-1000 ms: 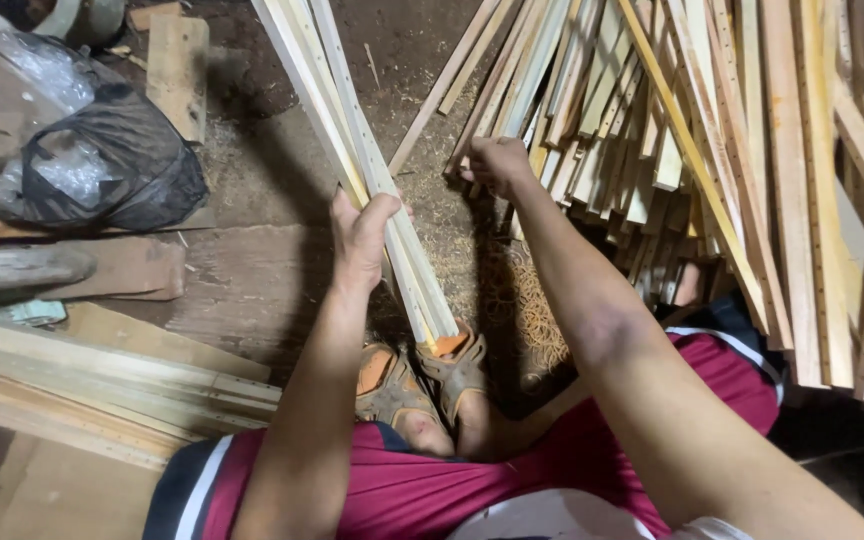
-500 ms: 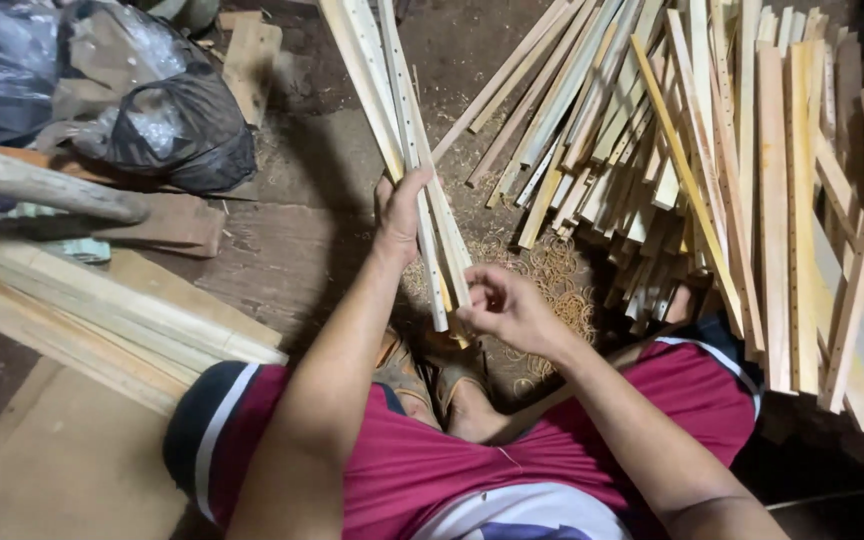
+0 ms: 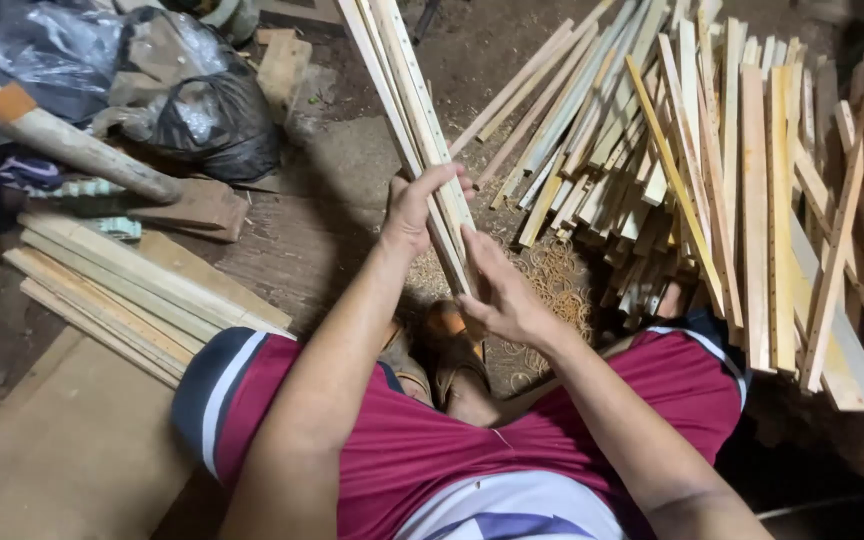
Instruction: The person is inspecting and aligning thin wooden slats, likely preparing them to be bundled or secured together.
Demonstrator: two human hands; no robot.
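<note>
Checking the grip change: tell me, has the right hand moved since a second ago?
Yes. The right hand came down off the slat pile to the bundle.

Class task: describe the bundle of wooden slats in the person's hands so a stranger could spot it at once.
Start at the big loose heap of pale wooden slats on the right, then look left to the centre. There the thin bundle of pale wooden slats slants up to the top edge, gripped by the left hand and right hand. Only this bundle is held.
</note>
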